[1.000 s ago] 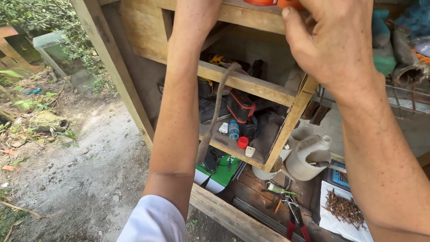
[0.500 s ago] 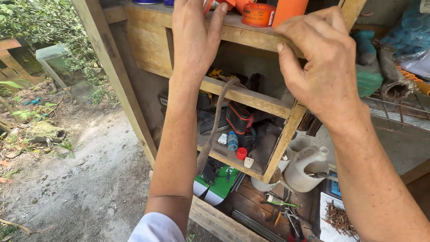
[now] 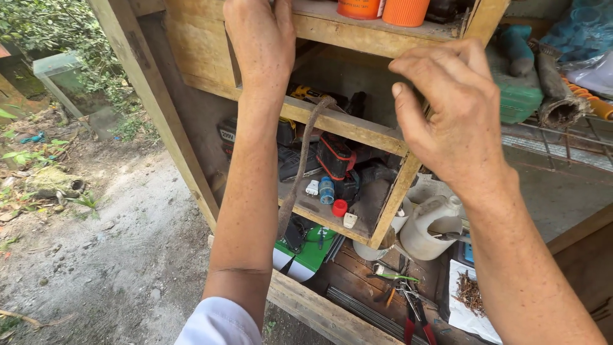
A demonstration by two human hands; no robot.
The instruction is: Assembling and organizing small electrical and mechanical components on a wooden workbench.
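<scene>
My left hand [image 3: 262, 45] reaches up against the front edge of the top wooden shelf [image 3: 357, 32]; its fingertips run out of the picture, so what they touch is hidden. My right hand [image 3: 453, 108] hovers in front of the shelf's right upright post [image 3: 399, 191], fingers loosely curled, thumb apart, nothing visible in it. Two orange containers [image 3: 383, 7] stand on the top shelf between my hands. A worn brown strap [image 3: 300, 166] hangs from the middle shelf [image 3: 357, 131], beside my left forearm.
On the lower shelf lie a red-and-black power tool [image 3: 335, 156], a small blue bottle [image 3: 326, 190] and a red cap [image 3: 340, 207]. Below are a green box [image 3: 313, 252], a white jug [image 3: 434, 223], red-handled pliers [image 3: 415, 316] and rusty nails [image 3: 469, 294]. Dirt ground [image 3: 96, 255] lies left.
The view has tilted upward, so the shelves sit lower in the picture. My right hand has come down from the orange containers and away from the shelf; my left hand stays at the top shelf.
</scene>
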